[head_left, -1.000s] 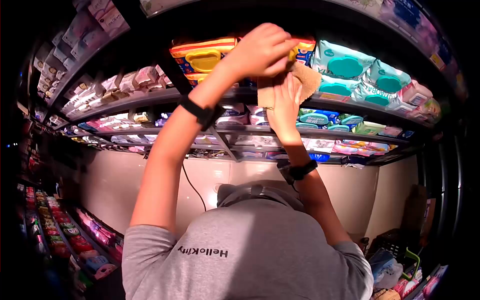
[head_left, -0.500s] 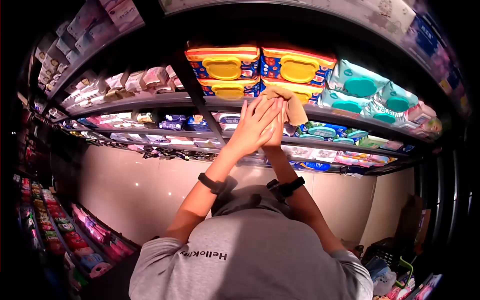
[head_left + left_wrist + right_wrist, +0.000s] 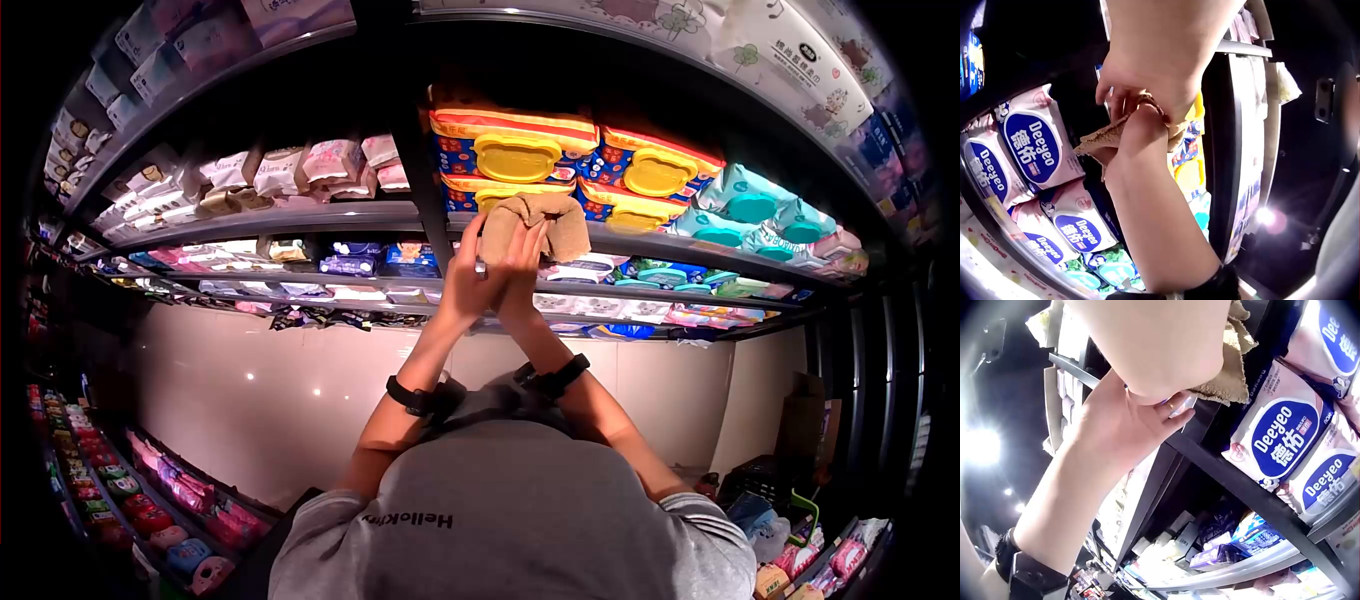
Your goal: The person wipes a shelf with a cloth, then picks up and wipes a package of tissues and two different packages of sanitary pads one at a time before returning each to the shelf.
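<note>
A tan cloth (image 3: 560,228), folded over on itself, is held between both hands in front of the wipes shelf. My right hand (image 3: 522,262) holds it from below, fingers lying up over its front. My left hand (image 3: 470,283), with a ring on one finger, grips the cloth's left side, close against the right hand. In the left wrist view the left hand (image 3: 1150,69) curls its fingers at the cloth (image 3: 1107,136), which partly hides the right hand. Behind the cloth are stacked wipes packs (image 3: 515,155) with yellow lids.
Teal-lidded wipes packs (image 3: 750,205) sit to the right on the same shelf. Pink-and-white packs (image 3: 285,170) fill the section left of a dark upright (image 3: 425,170). Deeyeo packs (image 3: 1285,425) lie on a lower shelf. A shelf of tissue packs (image 3: 780,50) overhangs above.
Earlier the left arm reached up across the yellow-lidded packs while the right hand pressed the spread cloth. Both hands have since come together, lower and further left, and the cloth is now folded.
</note>
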{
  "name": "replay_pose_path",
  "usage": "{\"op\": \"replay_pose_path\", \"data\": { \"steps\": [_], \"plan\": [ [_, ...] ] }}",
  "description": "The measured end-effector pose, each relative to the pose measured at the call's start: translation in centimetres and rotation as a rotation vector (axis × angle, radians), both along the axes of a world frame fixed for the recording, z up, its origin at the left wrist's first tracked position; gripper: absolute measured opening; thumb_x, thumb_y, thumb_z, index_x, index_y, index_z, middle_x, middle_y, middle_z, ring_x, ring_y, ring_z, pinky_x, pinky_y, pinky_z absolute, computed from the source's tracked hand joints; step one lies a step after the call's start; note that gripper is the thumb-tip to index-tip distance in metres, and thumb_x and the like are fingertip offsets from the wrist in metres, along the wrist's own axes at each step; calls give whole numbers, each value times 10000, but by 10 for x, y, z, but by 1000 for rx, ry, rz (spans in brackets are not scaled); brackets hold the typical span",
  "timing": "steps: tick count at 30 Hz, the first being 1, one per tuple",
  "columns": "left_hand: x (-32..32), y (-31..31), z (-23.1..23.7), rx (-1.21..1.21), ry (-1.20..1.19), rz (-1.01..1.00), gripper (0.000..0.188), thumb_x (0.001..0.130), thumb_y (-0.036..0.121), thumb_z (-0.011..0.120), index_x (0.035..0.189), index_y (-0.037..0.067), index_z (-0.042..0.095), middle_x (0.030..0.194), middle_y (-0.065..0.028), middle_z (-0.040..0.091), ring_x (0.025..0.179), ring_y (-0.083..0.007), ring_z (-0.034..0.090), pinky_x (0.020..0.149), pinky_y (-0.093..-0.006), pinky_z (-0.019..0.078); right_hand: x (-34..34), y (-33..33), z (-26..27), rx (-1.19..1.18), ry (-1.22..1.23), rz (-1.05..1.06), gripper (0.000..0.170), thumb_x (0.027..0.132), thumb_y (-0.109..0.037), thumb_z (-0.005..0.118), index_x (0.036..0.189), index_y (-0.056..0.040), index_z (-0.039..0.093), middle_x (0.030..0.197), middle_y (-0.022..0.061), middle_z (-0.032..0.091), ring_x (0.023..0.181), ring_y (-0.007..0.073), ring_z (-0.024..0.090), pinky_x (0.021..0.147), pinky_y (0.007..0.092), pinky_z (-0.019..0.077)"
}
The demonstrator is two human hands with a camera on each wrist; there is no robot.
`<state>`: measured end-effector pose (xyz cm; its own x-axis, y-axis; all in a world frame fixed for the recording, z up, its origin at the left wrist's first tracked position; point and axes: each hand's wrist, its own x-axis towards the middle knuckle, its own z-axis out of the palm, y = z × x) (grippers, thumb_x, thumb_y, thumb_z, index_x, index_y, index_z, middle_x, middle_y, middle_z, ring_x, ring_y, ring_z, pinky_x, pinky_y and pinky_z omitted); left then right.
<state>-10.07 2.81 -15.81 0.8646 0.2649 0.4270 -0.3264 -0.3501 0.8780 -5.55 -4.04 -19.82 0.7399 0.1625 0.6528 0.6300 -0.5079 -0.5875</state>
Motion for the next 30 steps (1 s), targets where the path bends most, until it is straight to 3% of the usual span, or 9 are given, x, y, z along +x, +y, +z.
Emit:
{"op": "replay_pose_path", "data": {
  "steps": [5, 6, 9, 15, 18, 21, 23, 27, 30],
  "plan": [
    [12, 13, -1, 108, 6, -30, 314, 716, 194, 633, 919, -18, 523, 835, -136, 561, 784, -203, 556, 685, -301, 432, 1, 5, -7, -50, 61, -95, 556, 700, -188, 579, 1137, 69, 351, 1239, 314, 267, 1205, 468, 195, 979, 489, 220],
    [14, 18, 2, 216, -76, -29, 331, 680, 202, 640, 913, -2, 522, 796, -164, 535, 740, -350, 538, 619, -362, 440, -4, 5, 1, -57, 107, -71, 604, 693, -167, 588, 1179, 71, 318, 1259, 315, 236, 1215, 470, 166, 989, 488, 198],
    [9, 32, 12, 192, -37, -120, 291, 690, 190, 619, 884, 2, 513, 792, -163, 521, 722, -344, 526, 606, -372, 429, -7, 9, -5, -59, 15, -12, 746, 660, -160, 622, 1260, 51, 233, 1298, 304, 178, 1236, 476, 95, 999, 499, 161],
    [0, 72, 17, 430, -139, -119, 254, 691, 185, 605, 734, -16, 457, 691, -165, 468, 659, -345, 487, 573, -381, 394, -22, 44, -1, -21, 44, 26, 580, 795, -224, 492, 1254, 58, 278, 1311, 311, 191, 1243, 454, 122, 1016, 459, 146],
    [-9, 101, 17, 447, -257, -160, 212, 704, 190, 573, 774, 1, 510, 787, -140, 522, 726, -310, 513, 654, -375, 411, -28, 57, -2, 165, 190, 101, 508, 840, -212, 410, 1252, 61, 291, 1331, 283, 193, 1258, 425, 120, 1027, 434, 114],
    [-22, 141, 27, 529, -366, -53, 203, 681, 132, 587, 830, 11, 524, 852, -119, 532, 765, -299, 519, 700, -375, 420, -34, 56, -5, 646, 264, 235, 458, 855, -164, 382, 1256, 44, 309, 1298, 170, 336, 1173, 272, 372, 959, 361, 308],
    [-33, 179, 47, 668, -428, 133, 212, 670, 98, 595, 859, 28, 527, 897, -100, 534, 850, -283, 522, 846, -447, 374, -42, 61, 15, 748, 193, 117, 442, 872, -156, 350, 1270, 28, 305, 1247, 120, 401, 1093, 202, 449, 902, 314, 378],
    [-49, 267, 98, 883, -417, 559, 314, 655, 75, 597, 963, 40, 549, 1034, -135, 523, 999, -310, 470, 879, -446, 333, -43, 70, 28, 1104, 360, 180, 436, 897, -175, 339, 1296, -11, 276, 1271, 108, 366, 1096, 232, 449, 906, 345, 391],
    [-52, 321, 129, 972, -175, 518, 557, 616, 255, 706, 1086, 40, 498, 979, -124, 494, 973, -306, 422, 838, -386, 352, -45, 70, 27, 1074, 409, 126, 446, 890, -181, 346, 1297, -15, 273, 1261, 110, 375, 1096, 230, 448, 905, 343, 387]
  ]
}}
